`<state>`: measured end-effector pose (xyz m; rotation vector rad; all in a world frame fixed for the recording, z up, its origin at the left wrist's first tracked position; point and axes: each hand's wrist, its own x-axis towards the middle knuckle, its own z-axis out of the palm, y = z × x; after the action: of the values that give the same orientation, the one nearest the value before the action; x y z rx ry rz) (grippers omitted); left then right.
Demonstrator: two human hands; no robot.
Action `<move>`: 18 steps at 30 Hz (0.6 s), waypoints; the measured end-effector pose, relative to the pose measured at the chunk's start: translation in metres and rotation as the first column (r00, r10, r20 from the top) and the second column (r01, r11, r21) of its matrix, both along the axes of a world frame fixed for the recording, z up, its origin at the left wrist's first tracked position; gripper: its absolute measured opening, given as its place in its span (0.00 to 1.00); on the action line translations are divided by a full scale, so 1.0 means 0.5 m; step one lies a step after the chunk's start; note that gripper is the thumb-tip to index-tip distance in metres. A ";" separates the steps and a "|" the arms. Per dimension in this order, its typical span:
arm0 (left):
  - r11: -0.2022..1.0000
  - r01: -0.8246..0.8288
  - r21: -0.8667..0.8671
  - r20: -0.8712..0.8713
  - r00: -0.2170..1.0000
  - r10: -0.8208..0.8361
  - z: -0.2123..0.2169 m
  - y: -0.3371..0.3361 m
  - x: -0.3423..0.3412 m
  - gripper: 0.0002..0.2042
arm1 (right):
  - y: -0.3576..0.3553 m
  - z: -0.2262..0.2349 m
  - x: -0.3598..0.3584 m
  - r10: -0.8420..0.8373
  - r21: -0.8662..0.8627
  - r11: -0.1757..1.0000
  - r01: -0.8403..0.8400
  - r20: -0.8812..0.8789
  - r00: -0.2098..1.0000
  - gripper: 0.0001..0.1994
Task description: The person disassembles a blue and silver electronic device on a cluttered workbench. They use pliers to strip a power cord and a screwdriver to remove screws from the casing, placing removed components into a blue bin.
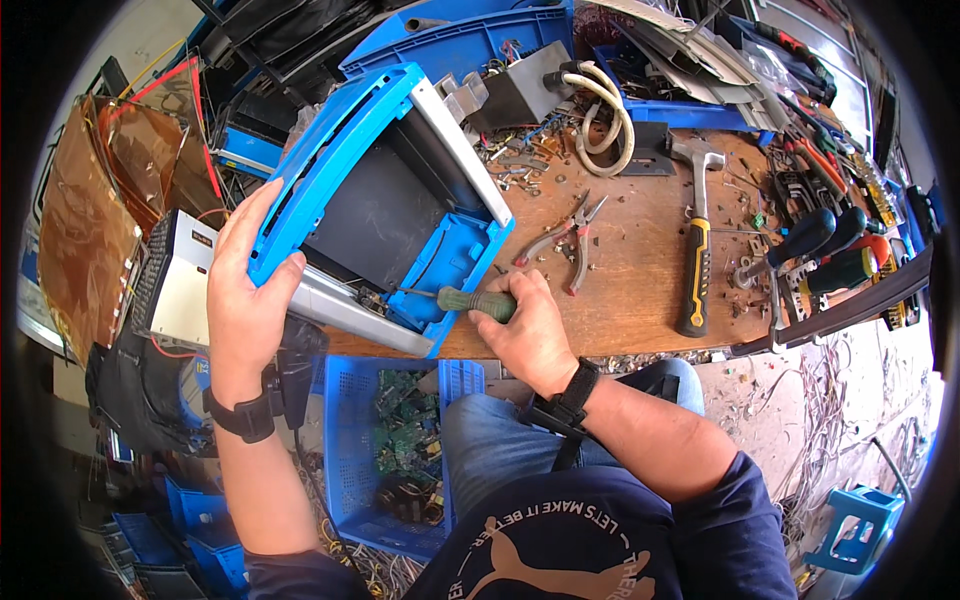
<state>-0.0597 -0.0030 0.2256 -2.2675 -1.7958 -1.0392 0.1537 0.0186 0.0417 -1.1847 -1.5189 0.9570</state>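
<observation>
A blue and silver equipment housing [462, 165] with a dark inner panel stands tilted on the workbench. My left hand [250, 270] is closed around its blue left edge, thumb on the near side. A screwdriver with a green translucent handle [460, 300] is gripped in my right hand [530, 330]. Its shaft points left into the housing's lower inside corner, where some small parts and a thin wire show; the tip's exact contact is hard to make out. Pliers with red and grey handles [575, 240] lie on the bench just beyond my right hand.
A hammer [697, 260] lies to the right on the wooden bench [640, 270], near a rack of screwdrivers [830, 250]. Screws and scraps lie scattered behind the pliers, beside a coiled pale cable [612, 130]. Below the bench, a blue crate [345, 450] holds green circuit boards.
</observation>
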 end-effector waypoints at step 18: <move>1.000 0.001 -0.001 -0.014 1.000 -0.001 0.000 0.001 -0.002 0.31 | -0.007 -0.004 -0.005 -0.038 0.038 0.999 0.038 -0.010 0.999 0.14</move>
<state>-0.0607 -0.0024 0.2256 -2.2711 -1.7901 -1.0207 0.1511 0.0153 0.0399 -1.1767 -1.4962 0.9028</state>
